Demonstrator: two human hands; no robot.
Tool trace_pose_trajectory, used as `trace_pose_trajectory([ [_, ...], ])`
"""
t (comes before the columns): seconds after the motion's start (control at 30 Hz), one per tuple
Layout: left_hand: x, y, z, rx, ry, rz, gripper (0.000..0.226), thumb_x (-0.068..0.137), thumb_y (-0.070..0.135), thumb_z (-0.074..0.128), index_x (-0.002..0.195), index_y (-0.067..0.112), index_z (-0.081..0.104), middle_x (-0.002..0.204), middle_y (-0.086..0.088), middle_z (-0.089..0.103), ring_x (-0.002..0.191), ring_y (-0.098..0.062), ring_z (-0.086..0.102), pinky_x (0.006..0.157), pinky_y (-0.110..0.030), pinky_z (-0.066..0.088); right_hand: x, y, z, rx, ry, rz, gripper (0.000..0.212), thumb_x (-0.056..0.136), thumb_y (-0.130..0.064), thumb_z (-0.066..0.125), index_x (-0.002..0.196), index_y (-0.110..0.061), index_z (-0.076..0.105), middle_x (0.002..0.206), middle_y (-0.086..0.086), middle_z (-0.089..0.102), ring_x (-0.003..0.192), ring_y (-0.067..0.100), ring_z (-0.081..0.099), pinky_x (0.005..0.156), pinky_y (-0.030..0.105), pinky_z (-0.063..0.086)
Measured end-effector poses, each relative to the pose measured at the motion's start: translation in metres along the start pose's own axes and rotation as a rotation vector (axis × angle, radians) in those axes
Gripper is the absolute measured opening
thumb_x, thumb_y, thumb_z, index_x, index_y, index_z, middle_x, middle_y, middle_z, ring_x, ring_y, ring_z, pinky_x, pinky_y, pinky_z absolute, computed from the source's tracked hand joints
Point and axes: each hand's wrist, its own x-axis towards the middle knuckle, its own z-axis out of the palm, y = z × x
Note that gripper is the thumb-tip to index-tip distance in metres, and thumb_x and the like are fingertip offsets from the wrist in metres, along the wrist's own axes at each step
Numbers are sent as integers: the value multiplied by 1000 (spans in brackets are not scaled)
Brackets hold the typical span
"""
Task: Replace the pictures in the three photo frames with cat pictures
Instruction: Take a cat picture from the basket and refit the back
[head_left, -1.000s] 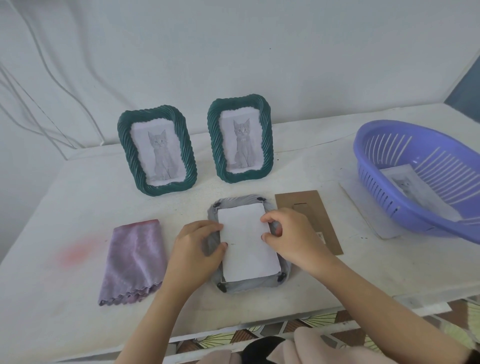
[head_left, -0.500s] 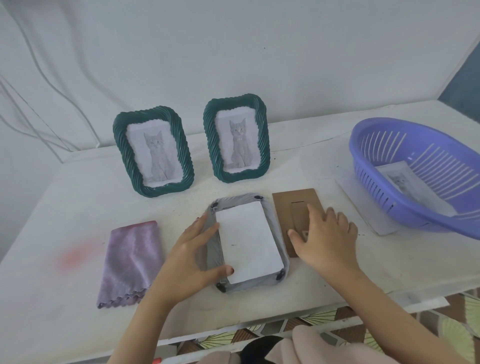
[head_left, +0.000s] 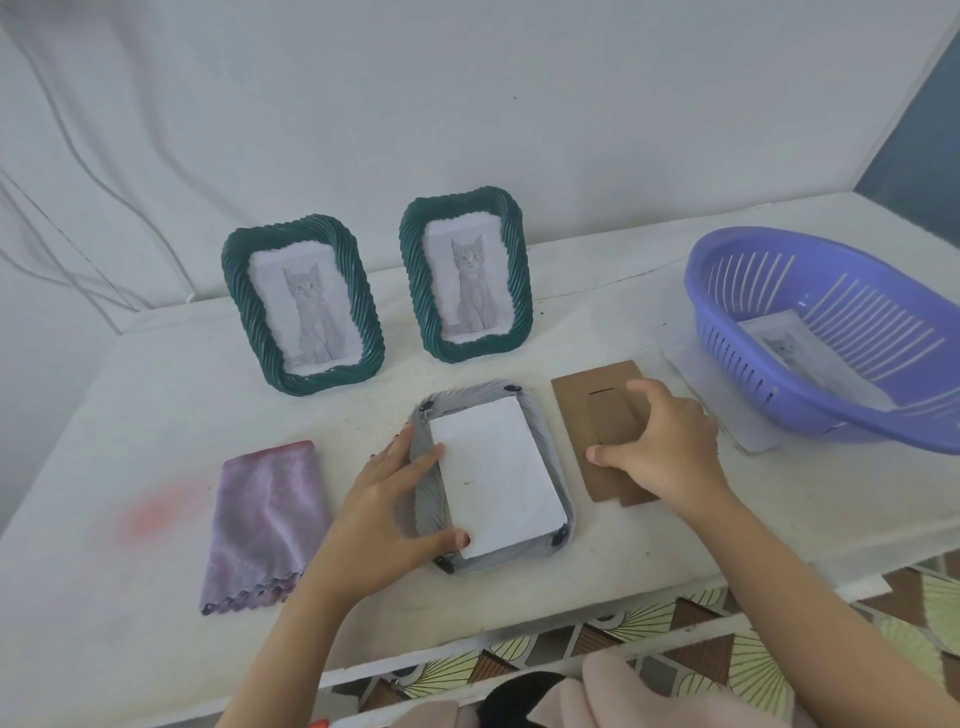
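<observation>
Two green twisted-rim photo frames stand upright at the back, the left frame (head_left: 304, 306) and the right frame (head_left: 467, 283), each showing a grey cat picture. A third frame (head_left: 546, 431) lies face down in the middle of the white table (head_left: 156, 415), with the white back of a picture (head_left: 496, 467) in its opening. My left hand (head_left: 384, 499) rests on this frame's left side, fingers fairly straight, thumb on the paper's lower corner. Just right of it lies the brown cardboard backing (head_left: 576, 405). My right hand (head_left: 660, 447) grips it with curled fingers, thumb on its left part.
A purple slotted basket (head_left: 831, 415) stands at the right with a cat picture (head_left: 784, 343) inside, on a white sheet (head_left: 748, 436). A folded lilac cloth (head_left: 265, 519) lies left of the face-down frame. The table's front edge runs just below my forearms.
My right hand left the paper in the face-down frame, moved right onto the cardboard backing and curled around it. My left hand's fingers straightened along the frame's left side.
</observation>
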Motion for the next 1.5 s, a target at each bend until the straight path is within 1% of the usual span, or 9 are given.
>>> trace_pose_trajectory([
  [0.1, 0, 0, 0, -3, -1, -1, 97, 49, 73, 62, 136, 39, 35, 148, 21, 4, 140, -2, 5, 114, -26, 6, 2, 5, -1, 112, 1, 6, 70, 58, -38, 82, 120, -30, 51, 110, 7, 59, 115, 25, 46, 87, 30, 34],
  [0.23, 0, 1, 0, -5, -13, -12, 98, 49, 72, 62, 137, 38, 35, 148, 21, 4, 140, -3, 6, 112, -24, 4, -1, 5, -11, 405, 24, -60, 34, 75, -11, 71, 102, -29, 60, 102, -8, 59, 88, 7, 54, 66, 15, 40],
  [0.3, -1, 1, 0, -23, -7, -19, 99, 49, 71, 62, 138, 37, 35, 150, 19, 6, 140, -3, 6, 112, -25, 5, -2, 2, -16, 487, 77, -99, 30, 79, -4, 64, 95, -29, 63, 88, -13, 60, 83, 9, 56, 62, 8, 40],
  [0.53, -11, 6, 3, -156, 79, -33, 82, 52, 68, 67, 127, 54, 35, 149, 19, 19, 139, -2, 16, 112, -32, 19, -12, -18, -29, 652, 213, -222, 28, 82, -3, 60, 82, -30, 66, 83, -19, 65, 76, 1, 59, 73, 20, 46],
  [0.73, -16, 8, 3, -92, 3, -1, 104, 40, 74, 72, 128, 59, 19, 148, 21, 9, 139, 1, 5, 113, -29, 10, -19, -32, -14, 970, -69, -152, 28, 88, 0, 55, 90, -23, 69, 89, -2, 67, 83, 8, 58, 74, 18, 46],
  [0.83, -17, 7, 6, -27, 19, 5, 109, 44, 77, 67, 137, 48, 18, 148, 18, 8, 141, -3, 5, 115, -32, 11, -22, -31, -3, 951, -161, -120, 29, 89, 1, 52, 94, -21, 70, 90, -2, 69, 76, 5, 60, 64, 14, 47],
  [0.93, -17, 7, 10, 47, 49, 4, 111, 48, 81, 60, 143, 36, 22, 150, 14, 9, 141, -9, 7, 116, -36, 12, -22, -26, 5, 935, -166, -93, 30, 88, 1, 52, 93, -22, 70, 94, 0, 70, 82, 7, 61, 72, 18, 47],
  [1.27, -17, 14, 5, 182, 59, 17, 101, 54, 74, 51, 141, 27, 33, 154, -4, 17, 142, -16, 13, 114, -30, 10, -17, -19, 15, 893, -185, -56, 28, 87, 1, 54, 93, -21, 71, 91, 2, 70, 82, 11, 61, 77, 26, 47],
  [1.5, -19, 22, 1, 163, 53, 27, 102, 53, 70, 48, 141, 23, 34, 152, 1, 19, 141, -15, 13, 108, -19, 5, -19, -19, 20, 876, -207, -61, 27, 86, 1, 56, 92, -21, 72, 85, 0, 67, 84, 14, 60, 85, 32, 48],
])
